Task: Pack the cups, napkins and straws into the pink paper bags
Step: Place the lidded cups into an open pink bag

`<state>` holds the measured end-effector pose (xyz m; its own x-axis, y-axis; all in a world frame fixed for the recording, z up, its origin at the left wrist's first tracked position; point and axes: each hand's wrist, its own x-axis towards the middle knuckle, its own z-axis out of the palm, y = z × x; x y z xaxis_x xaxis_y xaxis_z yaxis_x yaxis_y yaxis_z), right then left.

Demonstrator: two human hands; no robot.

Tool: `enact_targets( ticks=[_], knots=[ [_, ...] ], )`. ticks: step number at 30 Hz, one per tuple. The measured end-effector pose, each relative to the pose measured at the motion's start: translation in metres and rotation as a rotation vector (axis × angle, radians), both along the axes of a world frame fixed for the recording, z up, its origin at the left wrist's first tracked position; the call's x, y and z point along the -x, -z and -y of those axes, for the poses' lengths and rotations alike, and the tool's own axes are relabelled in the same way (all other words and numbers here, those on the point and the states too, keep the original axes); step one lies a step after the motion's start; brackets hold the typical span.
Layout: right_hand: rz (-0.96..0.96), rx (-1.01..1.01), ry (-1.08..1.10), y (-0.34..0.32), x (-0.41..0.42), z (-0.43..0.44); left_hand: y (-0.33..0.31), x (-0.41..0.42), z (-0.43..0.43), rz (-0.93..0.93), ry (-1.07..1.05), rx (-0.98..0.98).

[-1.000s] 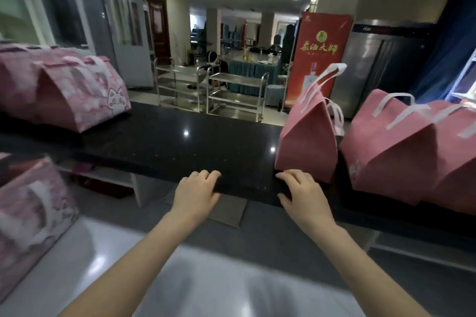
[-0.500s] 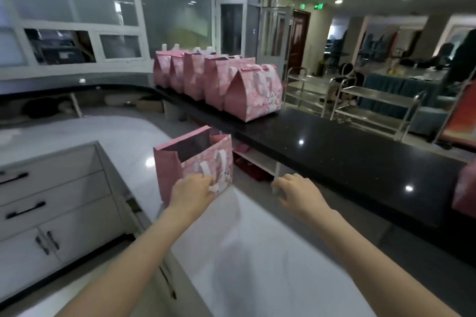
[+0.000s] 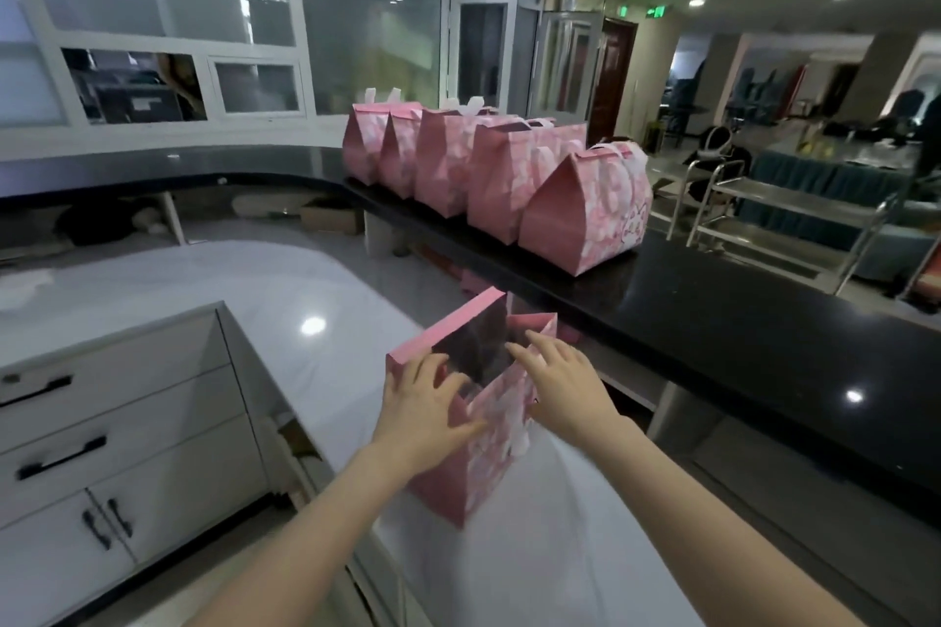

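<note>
An open pink paper bag (image 3: 483, 463) stands on the white lower counter (image 3: 326, 300) in front of me. My left hand (image 3: 422, 415) grips its near left rim, thumb along the front panel. My right hand (image 3: 565, 382) rests on the right rim with fingers spread over the opening. The bag's inside looks dark; what it holds cannot be made out. Several filled pink bags (image 3: 489, 183) stand in a row on the raised black counter (image 3: 738, 331) behind. No loose cups, napkins or straws show.
White drawers and cabinet doors (image 3: 112, 463) lie to the left below the counter. A steel trolley (image 3: 794, 214) stands beyond the black counter on the right. Glass partitions run along the back wall.
My view swung left from the right-hand bags to this open bag. My left hand took its rim, and my right hand came from the counter edge onto the bag's right rim.
</note>
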<state>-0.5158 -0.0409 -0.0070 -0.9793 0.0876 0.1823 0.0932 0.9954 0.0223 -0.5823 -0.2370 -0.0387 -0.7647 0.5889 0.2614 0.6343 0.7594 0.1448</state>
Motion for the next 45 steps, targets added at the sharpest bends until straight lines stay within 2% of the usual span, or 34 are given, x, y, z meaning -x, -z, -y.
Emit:
enact_targets(
  ticks=[7,10,15,20,26,33,38,45],
  knots=[
    [-0.147,-0.136,-0.007,0.010,0.001,-0.011,0.020,0.022,0.006,-0.077,0.242,-0.292],
    [-0.196,-0.168,-0.046,0.006,-0.033,-0.020,0.016,0.006,0.001,-0.093,0.352,-0.383],
    [-0.305,-0.189,0.025,0.006,-0.132,-0.044,0.009,-0.053,-0.032,0.043,0.516,-0.405],
    [-0.227,-0.222,0.291,0.011,-0.280,-0.065,0.008,-0.152,-0.098,0.053,0.776,-0.301],
    [-0.266,-0.287,0.621,0.022,-0.491,-0.080,0.012,-0.315,-0.171,0.039,1.082,-0.224],
    [-0.290,-0.310,0.940,0.033,-0.703,-0.072,0.019,-0.512,-0.239,0.029,1.342,-0.309],
    [-0.312,-0.225,1.112,0.036,-0.811,-0.078,0.022,-0.615,-0.281,0.068,1.480,-0.344],
    [-0.296,-0.240,1.230,0.043,-0.926,-0.121,0.026,-0.725,-0.353,0.123,1.596,-0.404]
  ],
)
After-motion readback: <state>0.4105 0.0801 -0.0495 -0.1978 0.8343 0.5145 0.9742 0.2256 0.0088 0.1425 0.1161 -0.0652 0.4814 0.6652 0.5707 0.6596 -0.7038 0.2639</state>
